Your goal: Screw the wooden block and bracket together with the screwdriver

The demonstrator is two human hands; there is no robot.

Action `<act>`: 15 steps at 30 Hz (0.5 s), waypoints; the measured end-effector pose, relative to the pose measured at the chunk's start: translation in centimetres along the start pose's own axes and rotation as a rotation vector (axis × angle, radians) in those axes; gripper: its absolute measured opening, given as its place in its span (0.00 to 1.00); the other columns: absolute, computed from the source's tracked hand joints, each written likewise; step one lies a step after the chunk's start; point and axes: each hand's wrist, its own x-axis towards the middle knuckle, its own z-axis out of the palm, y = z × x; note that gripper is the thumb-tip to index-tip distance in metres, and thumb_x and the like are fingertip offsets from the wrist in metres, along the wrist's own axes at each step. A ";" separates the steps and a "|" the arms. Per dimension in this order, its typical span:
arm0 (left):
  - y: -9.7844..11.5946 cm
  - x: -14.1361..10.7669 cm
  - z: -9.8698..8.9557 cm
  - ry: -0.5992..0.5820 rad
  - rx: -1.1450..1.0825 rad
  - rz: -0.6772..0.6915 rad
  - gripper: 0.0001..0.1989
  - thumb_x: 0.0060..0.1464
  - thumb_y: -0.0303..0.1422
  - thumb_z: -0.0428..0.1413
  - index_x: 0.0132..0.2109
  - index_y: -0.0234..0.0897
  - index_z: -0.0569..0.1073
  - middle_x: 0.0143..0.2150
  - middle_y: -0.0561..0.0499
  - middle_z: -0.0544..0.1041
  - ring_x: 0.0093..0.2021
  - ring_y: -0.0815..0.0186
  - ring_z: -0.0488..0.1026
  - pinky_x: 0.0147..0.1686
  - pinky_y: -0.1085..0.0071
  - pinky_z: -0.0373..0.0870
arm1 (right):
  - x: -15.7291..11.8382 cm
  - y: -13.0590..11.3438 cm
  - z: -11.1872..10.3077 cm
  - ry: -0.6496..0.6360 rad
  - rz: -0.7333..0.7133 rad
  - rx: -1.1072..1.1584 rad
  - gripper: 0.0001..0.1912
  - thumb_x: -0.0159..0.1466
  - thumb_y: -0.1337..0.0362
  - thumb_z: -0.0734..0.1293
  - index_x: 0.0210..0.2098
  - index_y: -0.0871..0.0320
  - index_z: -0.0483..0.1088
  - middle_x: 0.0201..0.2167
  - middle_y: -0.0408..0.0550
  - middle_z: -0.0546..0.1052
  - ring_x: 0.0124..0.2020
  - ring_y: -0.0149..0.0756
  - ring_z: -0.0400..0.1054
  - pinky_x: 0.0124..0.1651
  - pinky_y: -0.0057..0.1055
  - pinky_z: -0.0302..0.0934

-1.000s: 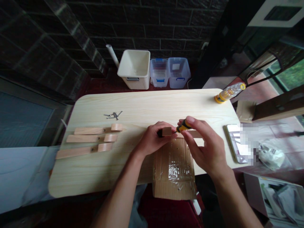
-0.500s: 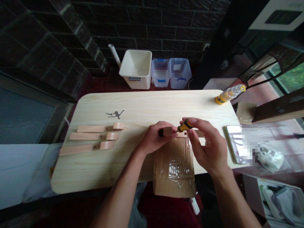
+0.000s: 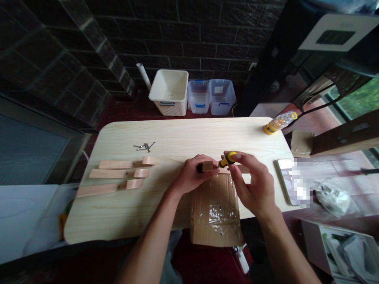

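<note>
Over a pale tabletop (image 3: 183, 134): gripping a wooden piece (image 3: 208, 166) at frame centre with the left hand (image 3: 191, 172), pinching a tilted screwdriver (image 3: 227, 159) just right of it with the right hand (image 3: 261, 187). Might jab the nearby left hand by pushing off-axis and slipping.

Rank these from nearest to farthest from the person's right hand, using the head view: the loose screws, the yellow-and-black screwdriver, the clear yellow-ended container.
1. Yellow-and-black screwdriver: held in the right hand.
2. Clear yellow-ended container: beyond the hand, at the table's far right corner.
3. Loose screws: off to the left, beyond the wooden pieces.
</note>
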 end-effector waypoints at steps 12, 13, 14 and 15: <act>-0.2 -0.1 0.1 -0.022 0.012 0.002 0.09 0.62 0.42 0.66 0.43 0.43 0.83 0.47 0.48 0.87 0.49 0.59 0.81 0.54 0.60 0.75 | 0.8 -0.7 -1.2 -0.040 0.038 -0.081 0.21 0.72 0.70 0.69 0.62 0.48 0.68 0.55 0.48 0.83 0.54 0.42 0.82 0.55 0.42 0.80; -0.3 -0.1 0.2 -0.016 0.008 0.010 0.10 0.62 0.42 0.66 0.43 0.42 0.83 0.47 0.48 0.87 0.49 0.59 0.81 0.55 0.60 0.75 | 0.7 -0.6 -1.3 -0.039 0.046 -0.087 0.21 0.72 0.70 0.69 0.62 0.48 0.68 0.54 0.48 0.83 0.52 0.41 0.83 0.53 0.41 0.81; -0.4 -0.1 0.2 -0.013 0.001 0.018 0.10 0.62 0.43 0.66 0.44 0.42 0.83 0.47 0.48 0.86 0.49 0.59 0.82 0.55 0.60 0.75 | 0.5 -0.5 -1.3 -0.035 0.050 -0.091 0.20 0.72 0.69 0.70 0.61 0.48 0.69 0.53 0.47 0.84 0.51 0.41 0.83 0.52 0.41 0.81; -0.5 -0.2 0.2 -0.016 -0.005 0.021 0.11 0.62 0.43 0.66 0.44 0.41 0.83 0.48 0.47 0.86 0.49 0.59 0.82 0.55 0.60 0.75 | 0.4 -0.5 -1.4 -0.030 0.051 -0.093 0.20 0.72 0.69 0.70 0.61 0.48 0.69 0.53 0.47 0.84 0.51 0.40 0.83 0.51 0.40 0.81</act>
